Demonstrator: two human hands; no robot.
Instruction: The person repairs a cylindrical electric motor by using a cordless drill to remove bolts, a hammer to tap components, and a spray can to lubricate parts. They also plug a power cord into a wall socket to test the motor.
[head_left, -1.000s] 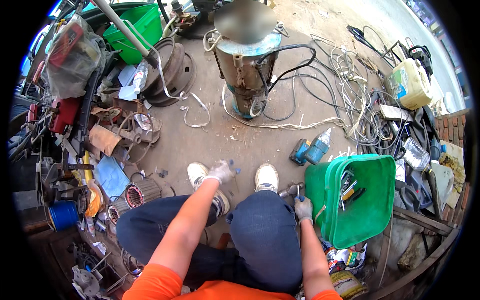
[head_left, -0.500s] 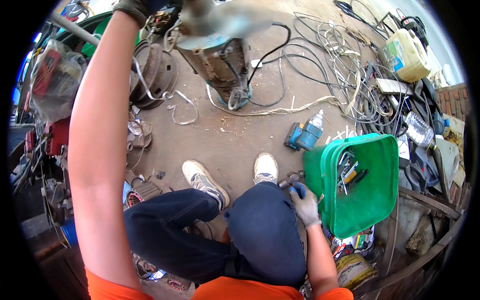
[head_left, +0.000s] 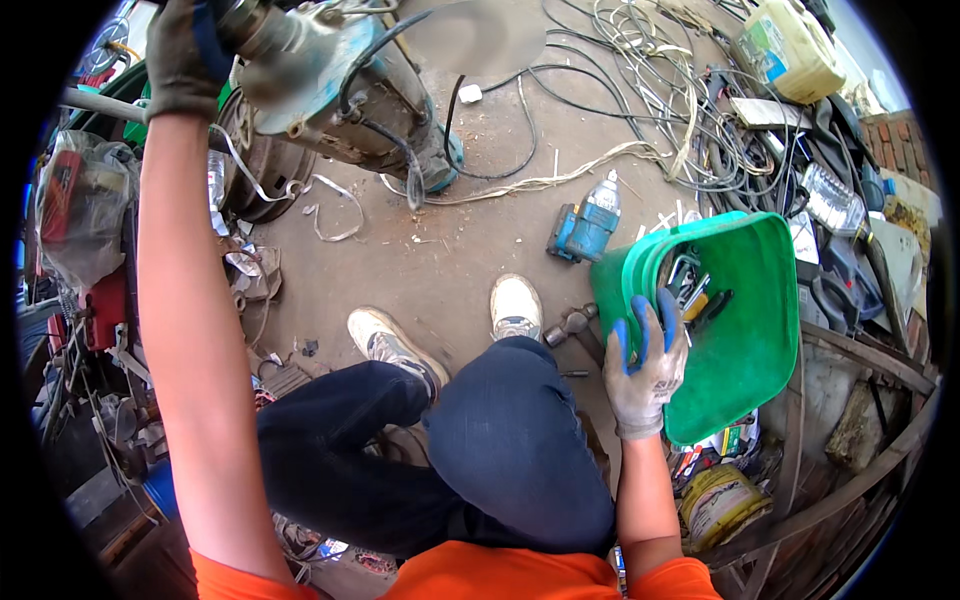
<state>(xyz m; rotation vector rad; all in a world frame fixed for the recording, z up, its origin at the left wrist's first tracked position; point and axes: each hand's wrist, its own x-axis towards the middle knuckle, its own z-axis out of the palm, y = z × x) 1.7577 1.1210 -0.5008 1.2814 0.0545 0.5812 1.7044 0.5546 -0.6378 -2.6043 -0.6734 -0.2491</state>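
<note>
My left hand (head_left: 187, 62), in a grey work glove, is closed round the top fitting of a worn, rusty blue pump (head_left: 375, 125). The pump leans to the left, its lower end on the floor, with a black cable at its side. My right hand (head_left: 645, 380), in a pale glove with blue fingertips, is over the near left rim of a green bucket (head_left: 750, 330), fingers apart and nothing held. Inside lie several metal hand tools (head_left: 686, 285) and a yellow-and-black handle (head_left: 712, 306). A hammer (head_left: 574, 325) lies left of the bucket.
A blue cordless driver (head_left: 585, 230) stands beyond the bucket. Tangled cables (head_left: 665, 130) spread at the far right, near a yellowish jerrycan (head_left: 790, 50). Rusty wheel rims (head_left: 255, 160) stand left of the pump. A plastic-wrapped red item (head_left: 85, 200) is at the left.
My right hand has left the hammer and risen to the bucket's rim, its fingers spreading. My left hand has come left and nearer, and the pump's top has tipped left with it.
</note>
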